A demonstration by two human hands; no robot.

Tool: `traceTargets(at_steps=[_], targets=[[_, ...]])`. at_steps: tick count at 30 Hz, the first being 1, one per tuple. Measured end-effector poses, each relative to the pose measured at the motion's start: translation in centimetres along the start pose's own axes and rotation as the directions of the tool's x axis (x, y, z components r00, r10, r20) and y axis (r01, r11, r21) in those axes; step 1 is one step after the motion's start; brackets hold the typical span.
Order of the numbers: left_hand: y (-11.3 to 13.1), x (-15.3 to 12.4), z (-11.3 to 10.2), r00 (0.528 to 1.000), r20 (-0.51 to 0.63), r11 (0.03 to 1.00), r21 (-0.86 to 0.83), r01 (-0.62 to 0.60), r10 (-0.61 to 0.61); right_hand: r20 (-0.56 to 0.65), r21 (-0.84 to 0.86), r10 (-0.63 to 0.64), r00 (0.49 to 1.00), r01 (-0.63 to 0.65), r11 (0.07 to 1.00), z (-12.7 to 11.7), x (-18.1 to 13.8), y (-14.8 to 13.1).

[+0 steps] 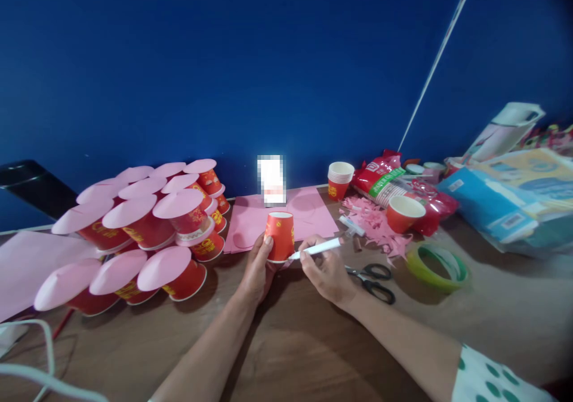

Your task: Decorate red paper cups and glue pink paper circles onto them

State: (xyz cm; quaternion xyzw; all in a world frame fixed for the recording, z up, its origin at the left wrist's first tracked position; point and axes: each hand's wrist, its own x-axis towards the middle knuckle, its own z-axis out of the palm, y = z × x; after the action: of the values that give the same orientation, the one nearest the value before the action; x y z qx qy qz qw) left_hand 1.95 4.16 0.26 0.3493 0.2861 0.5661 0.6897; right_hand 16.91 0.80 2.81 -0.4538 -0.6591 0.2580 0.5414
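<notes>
Red cup (pixel 280 238): centre of the clock face, pale rim lowermost, so it looks mouth-down; whether it rests on the table (pixel 304 360) or hangs just above cannot be told
Left hand (pixel 256 265): at 8 o'clock, wrapped round the cup's side, thumb lying on the wall
Right hand (pixel 329 274): at 4 o'clock, fingers pinched narrow on a white pen (pixel 321 247), whose tip is at or just beside the cup's lower edge
Cup feel: likely very light thin paper, stiffer at the rim, soft mid-wall, easily dented, perhaps slightly slick
Cup hold: best low, near the rim, light pressure spread over several fingers, clear of the tip
Pen feel: probably rigid, light plastic, held by the barrel
Around: pink-hatted cups (pixel 178 204) at 9 o'clock, pink sheets (pixel 308 205) at 12, scissors (pixel 364 281) at 4
</notes>
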Motion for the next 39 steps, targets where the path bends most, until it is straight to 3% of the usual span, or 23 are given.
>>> traceTargets(at_steps=[13, 23, 39], targets=[[-0.37, 0.23, -0.29, 1.000, 0.002, 0.999, -0.026, 0.026, -0.026, -0.096, -0.052, 0.009, 0.995, -0.014, 0.999, -0.12, 0.01, -0.27], [-0.23, 0.25, -0.54, 0.998, -0.028, 0.998, -0.032, 0.061, -0.062, -0.024, -0.036, -0.008, 1.000, 0.007, 0.999, -0.08, 0.03, 0.06], [0.08, 0.03, -0.15, 1.000, -0.006, 0.999, 0.022, 0.022, -0.022, -0.068, -0.055, 0.003, 0.998, -0.007, 0.998, -0.10, -0.07, 0.13]])
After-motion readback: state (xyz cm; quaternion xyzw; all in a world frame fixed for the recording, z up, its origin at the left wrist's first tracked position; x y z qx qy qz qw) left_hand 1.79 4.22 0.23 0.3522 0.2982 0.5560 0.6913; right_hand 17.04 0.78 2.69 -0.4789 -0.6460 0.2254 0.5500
